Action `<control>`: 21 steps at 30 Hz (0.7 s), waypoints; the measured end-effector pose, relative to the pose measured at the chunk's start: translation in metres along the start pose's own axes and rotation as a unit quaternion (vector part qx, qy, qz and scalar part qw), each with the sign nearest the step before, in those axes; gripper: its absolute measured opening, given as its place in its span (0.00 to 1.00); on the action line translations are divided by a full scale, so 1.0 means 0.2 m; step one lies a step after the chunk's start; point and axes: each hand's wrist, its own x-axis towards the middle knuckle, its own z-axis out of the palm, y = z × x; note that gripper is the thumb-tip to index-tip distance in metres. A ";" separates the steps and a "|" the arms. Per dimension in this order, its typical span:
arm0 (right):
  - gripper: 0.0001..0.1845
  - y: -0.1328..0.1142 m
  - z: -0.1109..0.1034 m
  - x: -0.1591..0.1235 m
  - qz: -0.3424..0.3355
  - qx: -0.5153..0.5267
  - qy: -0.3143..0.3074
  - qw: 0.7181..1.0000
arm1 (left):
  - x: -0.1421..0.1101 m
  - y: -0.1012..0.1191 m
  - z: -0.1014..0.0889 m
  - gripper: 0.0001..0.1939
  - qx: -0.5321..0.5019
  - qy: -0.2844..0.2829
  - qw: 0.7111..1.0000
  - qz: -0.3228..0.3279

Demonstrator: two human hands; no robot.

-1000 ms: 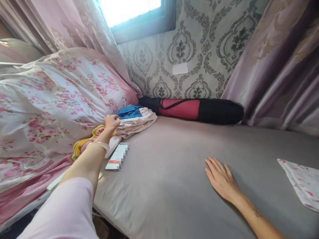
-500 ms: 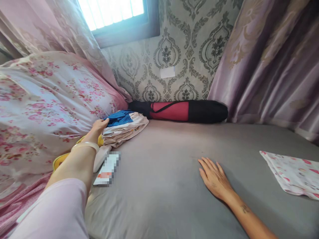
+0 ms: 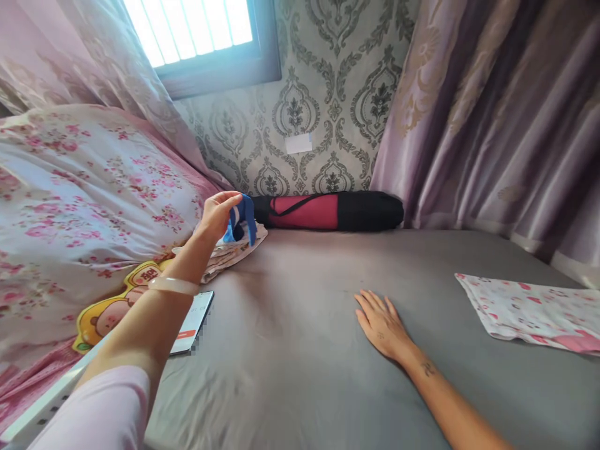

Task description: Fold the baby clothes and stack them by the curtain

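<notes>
The left hand point(image 3: 216, 215) is pinching limp blue cloth point(image 3: 250, 220) over a pale, folded fabric stack point(image 3: 234, 255); the right hand point(image 3: 385, 332) is resting flat, released, on a grey sheet point(image 3: 290, 356). A long black-and-red cylindrical bag point(image 3: 323, 212) is concealing any contents.

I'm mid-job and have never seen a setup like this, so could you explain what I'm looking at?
There is no machine here: these are a person's own bare hands. Every picture comes from one camera worn on the head, looking forward and down.

The left hand has a blue cloth in its grip, held up by a pile of pale cloth. The right hand rests palm down on a grey sheet, holding nothing.

Also on the sheet are a phone, partly behind the left forearm, a long red and black bag by the wall, and a folded printed cloth at right.
</notes>
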 end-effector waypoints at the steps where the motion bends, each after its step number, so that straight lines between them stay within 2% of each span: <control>1: 0.28 0.00 0.00 0.00 0.001 0.008 -0.001 1.000 | -0.05 0.03 0.06 0.19 -0.046 -0.023 0.999 -0.002; 4: 0.27 0.02 0.00 0.00 0.000 0.053 0.001 0.999 | -0.23 0.11 0.22 0.21 -0.148 -0.089 0.985 -0.017; 7: 0.27 0.04 -0.03 0.01 0.004 0.163 0.030 0.986 | -0.41 0.15 0.36 0.20 -0.196 -0.152 0.968 -0.035; 9: 0.27 0.04 -0.11 0.01 0.017 0.269 0.064 0.961 | -0.53 0.15 0.45 0.19 -0.227 -0.193 0.953 -0.054; 11: 0.29 0.01 -0.21 -0.01 0.028 0.374 0.093 0.922 | -0.66 0.12 0.54 0.17 -0.252 -0.225 0.937 -0.084; 13: 0.29 -0.04 -0.31 -0.05 0.015 0.458 0.101 0.883 | -0.77 0.07 0.62 0.16 -0.263 -0.252 0.924 -0.117; 15: 0.29 -0.10 -0.36 -0.07 -0.010 0.503 0.092 0.859 | -0.87 0.03 0.68 0.16 -0.273 -0.269 0.913 -0.139; 18: 0.32 -0.15 -0.32 -0.07 0.002 0.495 0.086 0.864 | -0.94 -0.02 0.74 0.16 -0.294 -0.290 0.896 -0.162; 21: 0.20 -0.11 -0.28 -0.03 0.038 0.474 0.105 0.873 | -0.94 -0.05 0.73 0.20 -0.279 -0.331 0.886 -0.164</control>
